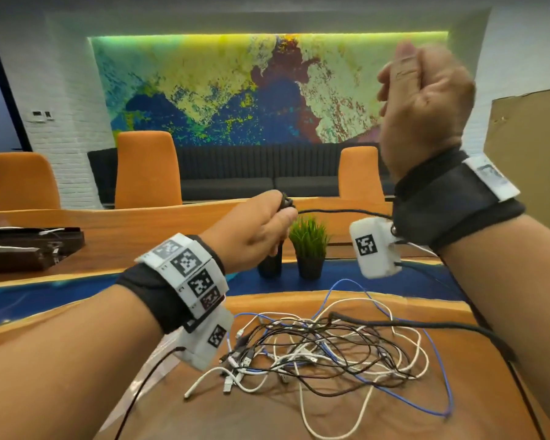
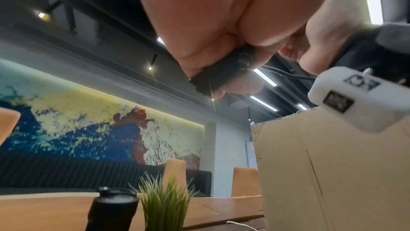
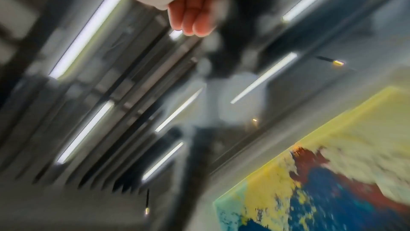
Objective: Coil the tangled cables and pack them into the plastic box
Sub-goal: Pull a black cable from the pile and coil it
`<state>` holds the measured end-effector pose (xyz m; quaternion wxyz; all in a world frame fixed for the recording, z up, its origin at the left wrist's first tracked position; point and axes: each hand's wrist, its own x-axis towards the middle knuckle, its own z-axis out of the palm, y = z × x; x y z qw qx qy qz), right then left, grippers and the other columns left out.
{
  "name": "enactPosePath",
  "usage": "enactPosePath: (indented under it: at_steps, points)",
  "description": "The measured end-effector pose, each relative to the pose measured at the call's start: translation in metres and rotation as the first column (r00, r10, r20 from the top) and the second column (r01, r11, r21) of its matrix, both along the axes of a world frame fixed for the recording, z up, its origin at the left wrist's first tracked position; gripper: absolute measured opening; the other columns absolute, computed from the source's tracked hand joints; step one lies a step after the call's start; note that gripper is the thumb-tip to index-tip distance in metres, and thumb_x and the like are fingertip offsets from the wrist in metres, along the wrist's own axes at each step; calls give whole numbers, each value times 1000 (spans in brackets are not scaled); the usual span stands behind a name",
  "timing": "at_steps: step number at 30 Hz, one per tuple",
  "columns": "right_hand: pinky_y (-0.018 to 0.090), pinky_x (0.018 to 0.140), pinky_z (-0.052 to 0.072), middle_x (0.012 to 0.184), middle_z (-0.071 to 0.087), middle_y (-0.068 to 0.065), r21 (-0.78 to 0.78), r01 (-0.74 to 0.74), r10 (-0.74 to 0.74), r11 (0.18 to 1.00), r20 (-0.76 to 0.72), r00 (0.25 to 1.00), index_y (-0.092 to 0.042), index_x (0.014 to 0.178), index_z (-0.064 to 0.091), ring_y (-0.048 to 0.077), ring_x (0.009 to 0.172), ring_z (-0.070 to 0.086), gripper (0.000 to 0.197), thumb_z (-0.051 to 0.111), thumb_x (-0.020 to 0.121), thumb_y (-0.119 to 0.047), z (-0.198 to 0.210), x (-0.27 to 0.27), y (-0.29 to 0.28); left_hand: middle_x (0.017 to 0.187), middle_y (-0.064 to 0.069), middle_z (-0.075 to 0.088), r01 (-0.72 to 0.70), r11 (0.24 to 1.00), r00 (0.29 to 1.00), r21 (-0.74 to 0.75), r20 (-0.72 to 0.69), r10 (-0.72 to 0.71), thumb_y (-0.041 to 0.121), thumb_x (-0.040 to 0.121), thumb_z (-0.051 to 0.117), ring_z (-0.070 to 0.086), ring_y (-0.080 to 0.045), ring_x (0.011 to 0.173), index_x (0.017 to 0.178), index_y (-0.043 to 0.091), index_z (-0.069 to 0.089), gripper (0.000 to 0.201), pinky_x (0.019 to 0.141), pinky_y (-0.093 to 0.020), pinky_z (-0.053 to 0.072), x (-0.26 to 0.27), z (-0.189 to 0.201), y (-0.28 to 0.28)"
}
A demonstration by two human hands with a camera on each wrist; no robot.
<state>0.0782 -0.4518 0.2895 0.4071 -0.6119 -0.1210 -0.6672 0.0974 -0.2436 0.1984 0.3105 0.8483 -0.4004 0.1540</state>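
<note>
A tangle of white, black and blue cables lies on the wooden table in front of me. My left hand is raised above the table and pinches a wound bundle of thick black braided cable. From there the black cable runs right, behind my right wrist. My right hand is lifted high, blurred, with its fingers curled; a dark blurred cable hangs from that fist. No plastic box is in view.
A small potted plant and a black bottle stand beyond the pile. A tall cardboard box rises at the right. Dark trays holding white cables sit at the far left. Orange chairs line the far edge.
</note>
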Motion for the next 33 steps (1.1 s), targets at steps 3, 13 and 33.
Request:
enactPosePath:
  at_steps: [3,13,33]
  points:
    - [47,48,49,56,57,-5,261,-51,41,964,43,998,-22,66,57,15,50,55,38,42,98,-36,6,-1,-11,72,-6,63,7,1000,1000,1,2,-7,29,104,40,62,-17,62,83,15,51,28,62,-36,53,1,1,1]
    - [29,49,46,64,54,7,215,-565,589,797,-65,806,-12,74,56,18,57,52,39,37,104,-27,-14,-11,54,77,-1,60,180,983,981,39,-81,-177,31,100,45,58,-15,66,88,17,51,20,62,-36,49,6,-19,-17]
    - [31,47,42,58,52,-1,114,-385,385,916,21,922,-17,73,54,19,52,50,37,37,104,-26,-6,-17,15,82,-8,63,-353,936,931,-8,-102,350,30,104,38,63,-25,70,83,14,49,29,74,-50,55,39,-16,29]
